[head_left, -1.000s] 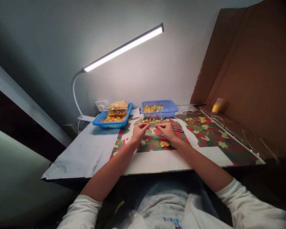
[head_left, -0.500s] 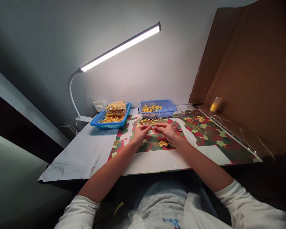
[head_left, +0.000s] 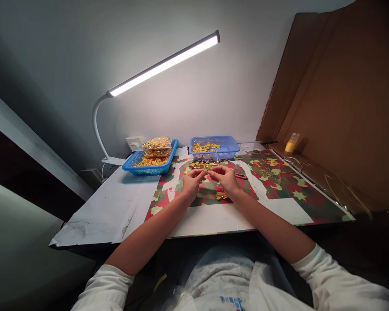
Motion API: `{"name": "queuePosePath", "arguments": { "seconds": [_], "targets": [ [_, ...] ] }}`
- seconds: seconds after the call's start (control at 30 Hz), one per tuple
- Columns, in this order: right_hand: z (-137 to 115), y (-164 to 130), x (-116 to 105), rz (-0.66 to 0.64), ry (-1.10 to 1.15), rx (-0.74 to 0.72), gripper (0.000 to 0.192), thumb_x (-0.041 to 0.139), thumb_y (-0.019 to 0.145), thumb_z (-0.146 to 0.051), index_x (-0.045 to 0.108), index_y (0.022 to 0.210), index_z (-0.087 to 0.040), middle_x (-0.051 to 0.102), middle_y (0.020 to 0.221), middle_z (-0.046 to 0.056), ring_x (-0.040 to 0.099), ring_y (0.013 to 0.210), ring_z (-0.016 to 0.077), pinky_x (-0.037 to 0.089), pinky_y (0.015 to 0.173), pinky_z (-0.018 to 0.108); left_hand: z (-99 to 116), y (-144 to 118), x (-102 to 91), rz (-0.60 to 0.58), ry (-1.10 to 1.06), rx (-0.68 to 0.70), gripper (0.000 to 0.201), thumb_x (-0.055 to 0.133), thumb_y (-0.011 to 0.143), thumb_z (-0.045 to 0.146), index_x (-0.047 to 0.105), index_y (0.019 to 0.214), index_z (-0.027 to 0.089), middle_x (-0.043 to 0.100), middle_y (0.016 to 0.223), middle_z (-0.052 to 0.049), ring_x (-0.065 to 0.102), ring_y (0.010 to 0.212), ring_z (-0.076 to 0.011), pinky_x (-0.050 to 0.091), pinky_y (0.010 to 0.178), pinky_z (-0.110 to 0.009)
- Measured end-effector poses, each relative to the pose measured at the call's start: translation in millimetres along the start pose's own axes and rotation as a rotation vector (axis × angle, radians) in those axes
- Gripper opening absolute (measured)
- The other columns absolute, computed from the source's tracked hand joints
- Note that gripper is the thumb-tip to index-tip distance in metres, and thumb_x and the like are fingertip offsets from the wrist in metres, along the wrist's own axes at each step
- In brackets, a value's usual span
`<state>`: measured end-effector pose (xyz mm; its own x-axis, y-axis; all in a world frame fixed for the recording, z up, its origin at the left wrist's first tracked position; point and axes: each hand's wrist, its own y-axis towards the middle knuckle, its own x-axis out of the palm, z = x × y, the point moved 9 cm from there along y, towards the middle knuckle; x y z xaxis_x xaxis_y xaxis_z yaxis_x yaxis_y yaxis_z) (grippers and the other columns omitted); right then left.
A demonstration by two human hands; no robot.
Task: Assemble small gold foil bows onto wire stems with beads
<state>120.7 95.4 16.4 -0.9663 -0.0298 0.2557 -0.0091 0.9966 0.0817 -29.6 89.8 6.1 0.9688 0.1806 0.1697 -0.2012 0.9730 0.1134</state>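
My left hand (head_left: 192, 181) and my right hand (head_left: 226, 179) meet above the patterned sheet (head_left: 210, 199), fingertips pinched close together. What lies between the fingertips is too small to make out. A yellow bow (head_left: 221, 195) is beside my right wrist, partly covered by it. Just beyond the fingers is a bunch of thin gold strands (head_left: 199, 166), with several small silvery balls (head_left: 207, 161) behind it. A pinkish-red tool (head_left: 241, 176) lies to the right of my right hand, its kind unclear.
At the back left, a blue basket (head_left: 126, 167) holds yellow bows and bagged pieces. Another blue basket (head_left: 231, 149) contains more bows. A lamp (head_left: 165, 65) reaches overhead. Loose bows and gold strands (head_left: 272, 172) lie at right, near a small yellow-filled bottle (head_left: 291, 143) and cardboard (head_left: 337, 95).
Both hands have drawn slightly closer together, and my right hand has shifted a little left. The yellow bow is now more covered by my right wrist.
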Motion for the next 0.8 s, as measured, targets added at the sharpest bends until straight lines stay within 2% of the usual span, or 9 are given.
{"name": "queuePosePath", "arguments": {
  "seconds": [0.1, 0.47, 0.63, 0.8],
  "targets": [
    [2, -2, 4, -0.008, 0.026, 0.022, 0.044, 0.086, 0.042, -0.042, 0.062, 0.069, -0.017, 0.065, 0.062, -0.001, 0.062, 0.061, 0.0144, 0.053, 0.065, 0.031, -1, 1, -2.3, 0.017, 0.015, 0.013, 0.036, 0.08, 0.051, 0.042, 0.068, 0.072, 0.014, 0.065, 0.063, -0.001, 0.052, 0.056, -0.0093, 0.037, 0.053, -0.022],
    [2, 0, 1, 0.037, 0.021, -0.023, 0.041, 0.084, 0.044, -0.042, 0.061, 0.067, -0.018, 0.062, 0.06, -0.002, 0.06, 0.059, 0.0133, 0.051, 0.065, 0.03, 3, -5, 9.2, -0.079, -0.028, 0.001, 0.037, 0.08, 0.055, 0.044, 0.069, 0.075, 0.015, 0.069, 0.072, -0.004, 0.062, 0.065, -0.014, 0.043, 0.06, -0.025],
    [0, -1, 7, -0.016, -0.038, -0.071, 0.036, 0.081, 0.051, -0.044, 0.062, 0.068, -0.018, 0.064, 0.063, 0.0, 0.061, 0.061, 0.0149, 0.051, 0.065, 0.031, 9, -4, 6.3, -0.063, -0.012, 0.072, 0.034, 0.079, 0.057, 0.041, 0.068, 0.075, 0.015, 0.068, 0.07, -0.003, 0.06, 0.062, -0.0131, 0.044, 0.06, -0.026],
    [-4, -5, 14, -0.082, -0.132, -0.154, 0.03, 0.074, 0.06, -0.045, 0.061, 0.068, -0.019, 0.064, 0.062, 0.001, 0.061, 0.06, 0.0165, 0.053, 0.064, 0.031, 13, -2, 3.3, -0.038, -0.034, 0.106, 0.038, 0.079, 0.058, 0.04, 0.069, 0.086, 0.017, 0.069, 0.075, -0.002, 0.059, 0.062, -0.0117, 0.045, 0.061, -0.026]
  ]
}}
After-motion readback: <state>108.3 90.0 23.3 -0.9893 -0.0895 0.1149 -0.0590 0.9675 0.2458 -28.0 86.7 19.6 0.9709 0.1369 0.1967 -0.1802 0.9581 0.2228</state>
